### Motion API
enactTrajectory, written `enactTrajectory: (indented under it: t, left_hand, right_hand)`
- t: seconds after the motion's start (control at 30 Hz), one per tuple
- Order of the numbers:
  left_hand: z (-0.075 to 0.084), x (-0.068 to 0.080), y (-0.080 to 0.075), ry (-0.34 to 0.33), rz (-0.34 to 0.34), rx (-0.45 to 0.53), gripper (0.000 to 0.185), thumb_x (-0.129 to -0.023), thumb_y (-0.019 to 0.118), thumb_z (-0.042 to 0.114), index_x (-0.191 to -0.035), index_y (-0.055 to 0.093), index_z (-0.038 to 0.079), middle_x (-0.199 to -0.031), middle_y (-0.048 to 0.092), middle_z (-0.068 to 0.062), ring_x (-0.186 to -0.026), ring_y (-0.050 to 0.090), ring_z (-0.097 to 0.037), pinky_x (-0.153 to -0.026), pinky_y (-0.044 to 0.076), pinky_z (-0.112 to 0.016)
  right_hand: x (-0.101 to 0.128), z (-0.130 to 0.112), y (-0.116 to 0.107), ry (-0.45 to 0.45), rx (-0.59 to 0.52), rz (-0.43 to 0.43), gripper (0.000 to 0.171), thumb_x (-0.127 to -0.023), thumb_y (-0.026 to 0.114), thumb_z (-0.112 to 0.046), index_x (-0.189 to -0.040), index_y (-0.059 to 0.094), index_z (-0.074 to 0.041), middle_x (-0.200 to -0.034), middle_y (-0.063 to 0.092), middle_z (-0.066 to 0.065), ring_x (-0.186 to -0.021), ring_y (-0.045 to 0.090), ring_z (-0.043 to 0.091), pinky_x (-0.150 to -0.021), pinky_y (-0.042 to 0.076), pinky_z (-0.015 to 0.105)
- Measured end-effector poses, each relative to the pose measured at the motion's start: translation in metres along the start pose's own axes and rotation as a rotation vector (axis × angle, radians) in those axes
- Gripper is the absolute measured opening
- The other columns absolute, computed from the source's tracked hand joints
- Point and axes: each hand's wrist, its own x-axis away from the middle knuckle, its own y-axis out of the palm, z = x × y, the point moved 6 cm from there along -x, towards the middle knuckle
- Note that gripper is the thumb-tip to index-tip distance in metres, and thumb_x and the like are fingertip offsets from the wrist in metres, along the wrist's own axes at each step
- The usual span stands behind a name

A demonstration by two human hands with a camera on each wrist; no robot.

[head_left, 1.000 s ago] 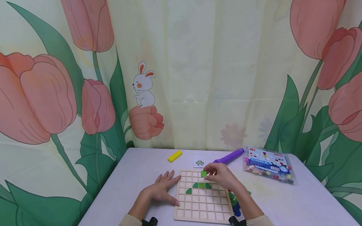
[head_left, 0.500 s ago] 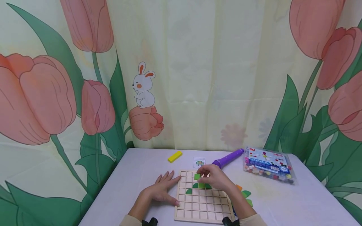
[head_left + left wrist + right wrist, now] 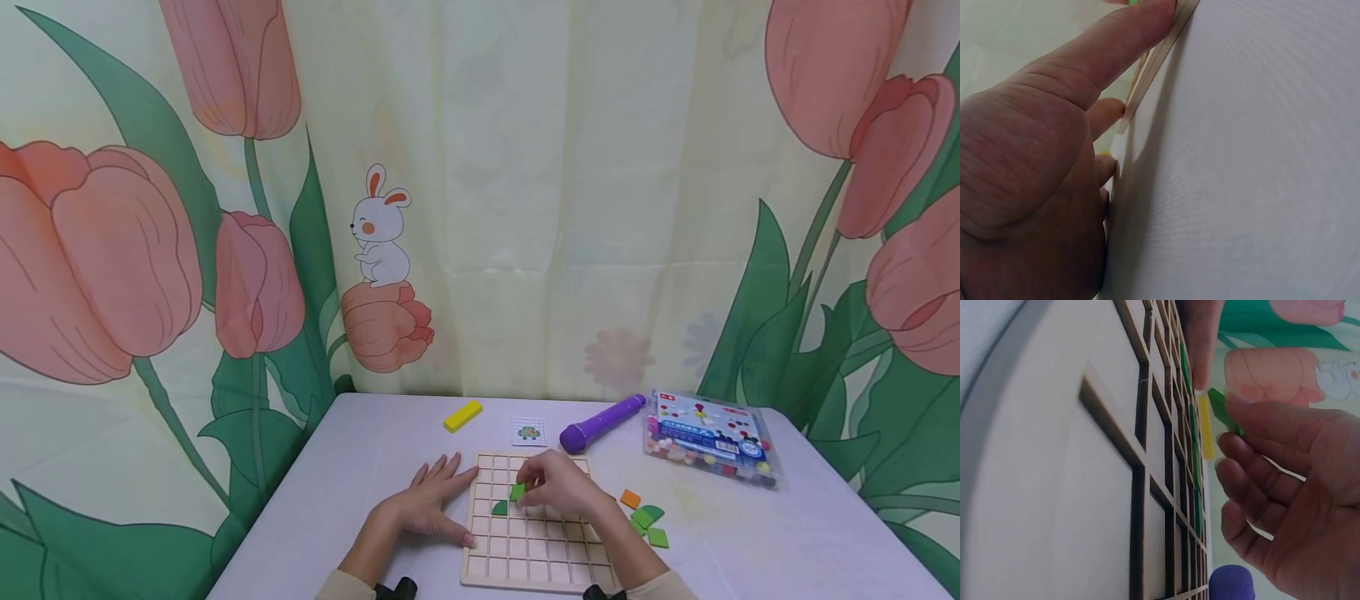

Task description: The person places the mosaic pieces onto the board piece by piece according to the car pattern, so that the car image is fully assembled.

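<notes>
My right hand pinches a light green square tile between thumb and forefinger, close over the gridded wooden board. In the right wrist view the tile tilts at the fingertips, apart from the grid. A dark green quarter-round tile lies in a cell just below and left of it. More green tiles sit in the grid, hidden by the right hand in the head view. My left hand lies spread at the board's left side, thumb and forefinger touching its edge.
Loose green tiles and an orange tile lie right of the board. Behind it are a small picture card, a purple microphone-shaped tube and a yellow block. A clear box of colourful pieces stands back right.
My right hand has moved left and toward me over the board, carrying the green square tile from the upper cells to beside the quarter-round tile. The left hand stays in place.
</notes>
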Motion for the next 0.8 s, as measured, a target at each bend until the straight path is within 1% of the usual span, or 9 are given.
enactTrajectory:
  t: [0.33,0.57,0.8]
  left_hand:
    - [-0.002,-0.002,0.001,-0.009,-0.007,0.001,0.110,-0.071,0.082,0.073,-0.163,0.033,0.038,-0.176,0.014,-0.012,-0.163,0.005,-0.037,-0.129,0.002,-0.065]
    - [-0.001,-0.001,0.000,-0.012,-0.011,0.008,0.109,-0.071,0.082,0.072,-0.163,0.034,0.038,-0.176,0.014,-0.012,-0.163,0.004,-0.037,-0.129,0.002,-0.065]
    - [0.000,0.000,0.001,-0.004,-0.004,-0.006,0.109,-0.071,0.082,0.072,-0.163,0.034,0.038,-0.175,0.015,-0.012,-0.163,0.005,-0.038,-0.129,0.003,-0.065]
  right_hand:
    - [0.003,0.000,0.008,0.020,-0.010,-0.069,0.019,-0.080,0.088,-0.007,-0.096,0.077,-0.007,-0.081,0.068,-0.003,-0.077,0.059,0.014,-0.068,0.046,0.025]
    - [0.004,0.000,0.011,0.016,0.023,-0.077,0.019,-0.080,0.089,-0.009,-0.095,0.077,-0.009,-0.079,0.067,-0.004,-0.076,0.058,0.013,-0.069,0.044,0.025]
    - [0.004,0.001,0.014,0.029,0.010,-0.086,0.019,-0.080,0.088,-0.005,-0.095,0.076,-0.008,-0.078,0.066,-0.002,-0.076,0.057,0.015,-0.068,0.044,0.025]
